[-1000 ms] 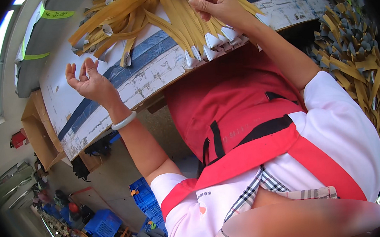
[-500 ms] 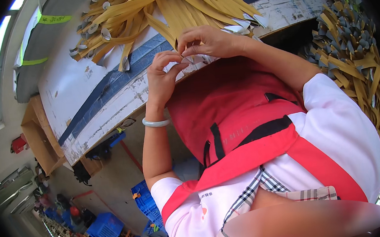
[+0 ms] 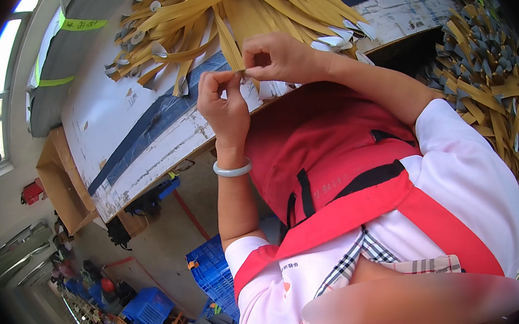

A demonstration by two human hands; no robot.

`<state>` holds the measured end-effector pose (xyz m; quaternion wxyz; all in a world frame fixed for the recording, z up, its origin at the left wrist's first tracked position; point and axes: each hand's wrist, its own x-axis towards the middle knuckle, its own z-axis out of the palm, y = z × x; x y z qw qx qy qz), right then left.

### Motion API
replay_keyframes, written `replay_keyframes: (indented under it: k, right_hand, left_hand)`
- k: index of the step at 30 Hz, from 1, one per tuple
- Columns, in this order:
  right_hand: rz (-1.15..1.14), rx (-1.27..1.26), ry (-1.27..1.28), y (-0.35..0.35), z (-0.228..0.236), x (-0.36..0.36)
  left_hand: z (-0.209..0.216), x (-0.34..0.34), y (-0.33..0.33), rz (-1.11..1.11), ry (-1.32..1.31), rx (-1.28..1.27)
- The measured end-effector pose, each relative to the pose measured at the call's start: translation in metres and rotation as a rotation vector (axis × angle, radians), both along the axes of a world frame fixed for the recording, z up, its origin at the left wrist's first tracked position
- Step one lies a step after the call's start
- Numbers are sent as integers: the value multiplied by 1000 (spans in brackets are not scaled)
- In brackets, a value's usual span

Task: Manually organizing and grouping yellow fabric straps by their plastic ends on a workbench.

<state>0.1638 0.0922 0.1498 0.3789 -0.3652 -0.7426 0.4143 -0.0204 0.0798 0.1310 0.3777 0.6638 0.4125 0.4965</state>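
Observation:
A mustard-yellow fabric strip (image 3: pixel 228 46) runs down from a heap of similar strips (image 3: pixel 259 17) on the table. Its near end sits between the fingertips of both my hands. My left hand (image 3: pixel 225 103), with a pale bangle (image 3: pixel 232 168) at the wrist, pinches that end with thumb and forefinger. From the right, my right hand (image 3: pixel 284 58) meets it in a pinch, fingers curled. The fingertips nearly touch and hide the strip's tip. White tabs (image 3: pixel 332 42) and grey ends show on other strips in the heap.
The worn white table (image 3: pixel 148 162) has a dark blue band (image 3: pixel 139 132) along it. Another bundle of yellow strips with grey ends (image 3: pixel 479 62) hangs at the right. A cardboard box (image 3: pixel 63 179) is at the table's left end; blue crates (image 3: pixel 216 270) stand below.
My fingertips have come closer together, and the yellow strip's end now lies between them. My left hand's fingers have curled in more. The whole view has shifted slightly.

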Motion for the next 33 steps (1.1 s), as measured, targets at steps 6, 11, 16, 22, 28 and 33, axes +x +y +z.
replay_keyframes:
  k: [6, 11, 16, 22, 28, 33]
  right_hand:
    - [-373, 200, -16, 6, -22, 3]
    - [-89, 156, 215, -4, -14, 5]
    - [-74, -452, 279, -1, -3, 15]
    - [-135, -376, 219, 3, -8, 12]
    - [-115, -56, -8, 15, -2, 21]
    - [165, 272, -695, -5, -24, -9]
  left_hand:
    - [-3, 29, -22, -3, -462, -208]
    - [6, -7, 3, -229, -285, -252]
    - [5, -13, 6, -178, -103, -142]
    - [20, -18, -5, -1, -159, -19]
    - [25, -113, 34, 617, -233, 115]
    - [-27, -68, 7, 176, 95, -70]
